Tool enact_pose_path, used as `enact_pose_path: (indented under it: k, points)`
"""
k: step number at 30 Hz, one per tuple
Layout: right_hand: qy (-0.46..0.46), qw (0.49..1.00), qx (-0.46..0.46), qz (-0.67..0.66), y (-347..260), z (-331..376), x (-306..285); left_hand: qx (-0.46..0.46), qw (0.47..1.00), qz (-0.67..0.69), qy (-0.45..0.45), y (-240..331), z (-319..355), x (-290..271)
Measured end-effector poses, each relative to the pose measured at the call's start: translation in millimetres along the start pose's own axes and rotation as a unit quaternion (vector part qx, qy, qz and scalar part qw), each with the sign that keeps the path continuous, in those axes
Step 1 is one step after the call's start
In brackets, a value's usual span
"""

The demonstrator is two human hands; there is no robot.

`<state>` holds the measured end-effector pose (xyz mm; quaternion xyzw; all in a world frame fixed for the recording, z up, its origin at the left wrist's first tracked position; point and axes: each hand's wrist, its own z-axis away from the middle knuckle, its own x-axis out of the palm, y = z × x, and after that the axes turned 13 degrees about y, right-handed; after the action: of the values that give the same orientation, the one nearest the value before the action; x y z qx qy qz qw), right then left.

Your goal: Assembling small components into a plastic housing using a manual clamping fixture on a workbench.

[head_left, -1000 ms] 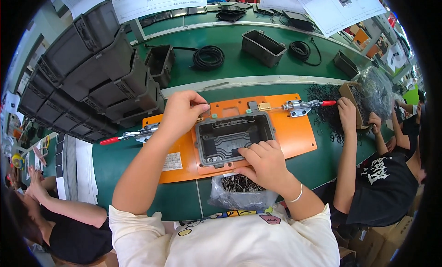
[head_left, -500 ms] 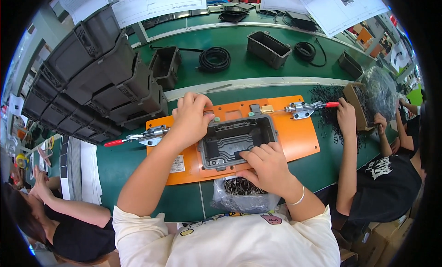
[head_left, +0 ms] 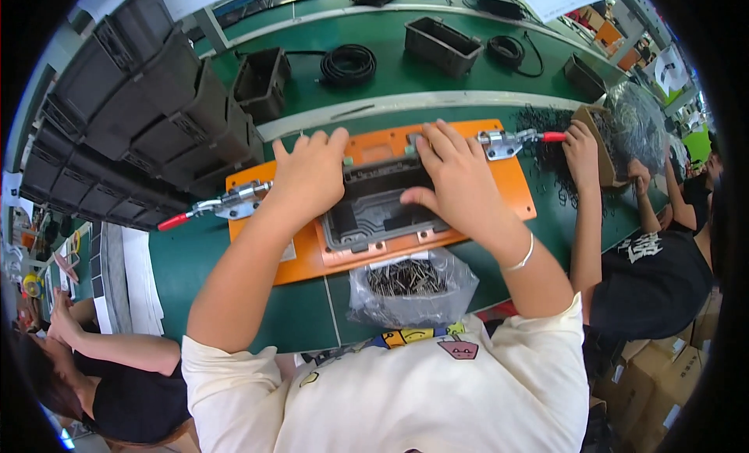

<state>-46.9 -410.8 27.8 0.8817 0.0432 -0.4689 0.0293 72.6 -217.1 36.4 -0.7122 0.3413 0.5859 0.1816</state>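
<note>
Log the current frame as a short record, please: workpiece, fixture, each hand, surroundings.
Workpiece: grey open-topped housing on an orange plate
Fixture: red-handled left clamp and right clamp, at opposite ends of the plate
Left hand: palm down, fingers spread, over the housing's left side
Right hand: over its right side, thumb apart
Near side: clear bag of small thin pieces
Far side: coiled black cables

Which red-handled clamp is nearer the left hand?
The left clamp, on the left end of the orange plate; the right clamp lies beyond the right hand.
</note>
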Motion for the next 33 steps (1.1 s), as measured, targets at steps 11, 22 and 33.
enact_pose_path:
  k: [11,22,33]
  points:
    - [-0.144,0.969,-0.089,-0.180,-56.5,74.7,-42.3,0.313,0.948,0.050,0.035,67.2,120.0,-9.0]
    - [-0.122,0.948,-0.055,-0.288,-37.6,77.5,-32.1,0.289,0.954,0.065,-0.037,65.7,111.4,-5.5]
    - [0.108,0.887,0.273,-0.357,63.1,2.4,20.7,0.140,0.955,0.207,0.161,18.3,80.9,-39.0]
